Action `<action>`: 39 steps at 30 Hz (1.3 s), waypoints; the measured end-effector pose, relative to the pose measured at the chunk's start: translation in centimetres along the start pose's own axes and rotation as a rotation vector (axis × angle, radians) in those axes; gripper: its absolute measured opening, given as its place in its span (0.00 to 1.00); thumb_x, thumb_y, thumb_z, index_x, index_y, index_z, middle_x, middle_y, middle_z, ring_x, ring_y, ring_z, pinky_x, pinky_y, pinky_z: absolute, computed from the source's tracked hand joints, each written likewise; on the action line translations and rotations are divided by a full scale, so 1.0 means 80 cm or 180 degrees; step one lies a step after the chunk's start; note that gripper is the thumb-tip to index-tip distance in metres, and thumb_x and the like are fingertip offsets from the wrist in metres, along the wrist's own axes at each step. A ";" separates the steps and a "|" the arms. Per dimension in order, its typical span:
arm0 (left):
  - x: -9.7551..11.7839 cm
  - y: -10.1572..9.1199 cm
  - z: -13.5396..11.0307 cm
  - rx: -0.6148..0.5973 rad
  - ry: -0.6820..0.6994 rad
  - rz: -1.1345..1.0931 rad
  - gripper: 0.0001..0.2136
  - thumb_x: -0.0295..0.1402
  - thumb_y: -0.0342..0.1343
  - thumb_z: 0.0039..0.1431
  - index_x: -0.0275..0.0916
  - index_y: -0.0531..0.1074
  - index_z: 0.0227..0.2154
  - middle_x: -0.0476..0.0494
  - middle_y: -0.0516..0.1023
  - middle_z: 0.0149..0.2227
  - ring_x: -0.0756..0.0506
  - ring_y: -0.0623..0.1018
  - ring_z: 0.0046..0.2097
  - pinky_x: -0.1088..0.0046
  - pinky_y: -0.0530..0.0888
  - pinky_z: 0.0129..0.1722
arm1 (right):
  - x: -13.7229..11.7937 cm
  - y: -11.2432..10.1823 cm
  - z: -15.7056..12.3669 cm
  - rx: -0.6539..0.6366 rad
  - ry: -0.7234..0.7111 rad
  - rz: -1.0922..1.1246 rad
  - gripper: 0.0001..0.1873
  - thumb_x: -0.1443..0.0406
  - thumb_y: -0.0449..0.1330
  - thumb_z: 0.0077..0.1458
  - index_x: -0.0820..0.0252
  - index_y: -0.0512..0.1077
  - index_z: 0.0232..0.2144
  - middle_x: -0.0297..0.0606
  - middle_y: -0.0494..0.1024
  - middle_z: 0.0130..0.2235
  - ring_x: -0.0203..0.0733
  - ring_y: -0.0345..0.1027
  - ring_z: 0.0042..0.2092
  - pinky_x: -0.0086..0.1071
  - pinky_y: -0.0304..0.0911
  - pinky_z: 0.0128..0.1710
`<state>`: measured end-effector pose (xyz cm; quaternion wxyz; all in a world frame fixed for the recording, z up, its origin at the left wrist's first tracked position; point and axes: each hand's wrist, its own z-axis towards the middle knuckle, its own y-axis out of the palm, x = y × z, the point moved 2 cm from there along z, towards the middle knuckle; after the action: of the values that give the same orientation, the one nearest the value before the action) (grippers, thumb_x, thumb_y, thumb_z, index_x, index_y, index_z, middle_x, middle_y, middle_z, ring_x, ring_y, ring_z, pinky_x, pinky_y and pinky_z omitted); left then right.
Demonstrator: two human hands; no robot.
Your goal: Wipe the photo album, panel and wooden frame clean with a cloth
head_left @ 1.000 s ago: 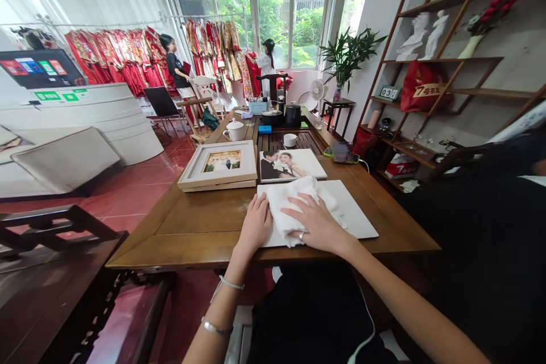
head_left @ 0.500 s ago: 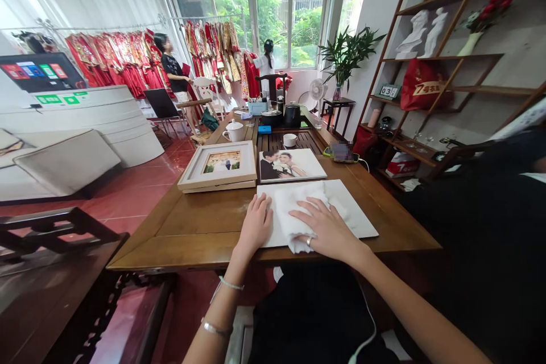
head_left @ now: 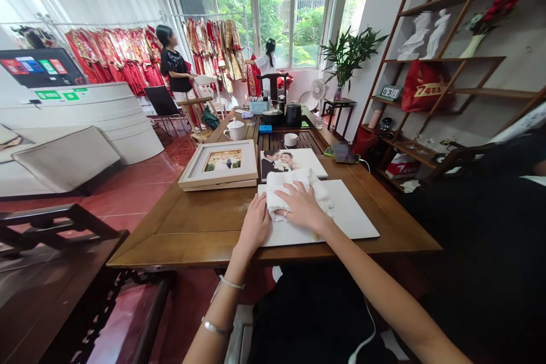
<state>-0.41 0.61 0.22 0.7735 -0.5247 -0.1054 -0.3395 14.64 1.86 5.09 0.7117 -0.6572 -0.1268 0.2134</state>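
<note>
right hand (head_left: 303,209) flat atop white cloth (head_left: 285,189)

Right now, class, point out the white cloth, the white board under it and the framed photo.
white cloth (head_left: 292,182), head view, its bunched upper fold.
white board (head_left: 354,216), head view, its bare right half.
framed photo (head_left: 222,161), head view, the print itself.

head cam | worn high, faces forward-down | close over table (head_left: 205,227) | far room edges seemingly warped

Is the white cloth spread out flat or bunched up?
Bunched up. The cloth lies in crumpled folds under the right hand, covering only part of the white board.
</note>
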 end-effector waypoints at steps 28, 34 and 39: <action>-0.008 0.003 -0.003 -0.0018 -0.0324 -0.0047 0.18 0.28 0.43 0.61 0.35 0.68 0.51 0.35 0.66 0.60 0.39 0.58 0.65 0.51 0.58 0.63 | 0.022 -0.010 -0.006 -0.0101 0.0021 0.0110 0.27 0.51 0.52 0.58 0.48 0.62 0.58 0.42 0.61 0.62 0.58 0.46 0.61 0.56 0.51 0.53; -0.004 0.000 -0.002 -0.0021 -0.0276 -0.0106 0.17 0.28 0.42 0.61 0.34 0.68 0.51 0.36 0.66 0.60 0.38 0.58 0.65 0.53 0.58 0.63 | 0.013 -0.006 0.030 -0.0077 -0.0003 0.0059 0.27 0.50 0.52 0.58 0.50 0.63 0.57 0.46 0.61 0.61 0.63 0.48 0.60 0.59 0.52 0.50; -0.003 -0.002 -0.001 -0.0021 -0.0301 -0.0217 0.18 0.26 0.41 0.61 0.37 0.68 0.51 0.39 0.67 0.59 0.39 0.59 0.65 0.53 0.58 0.64 | 0.004 -0.005 0.016 -0.0076 -0.0211 0.0061 0.26 0.53 0.54 0.57 0.50 0.62 0.57 0.45 0.60 0.62 0.61 0.47 0.60 0.58 0.50 0.52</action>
<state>-0.67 0.61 0.20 0.7539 -0.5388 -0.1586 -0.3408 14.35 3.13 5.56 0.6971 -0.6594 -0.1466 0.2404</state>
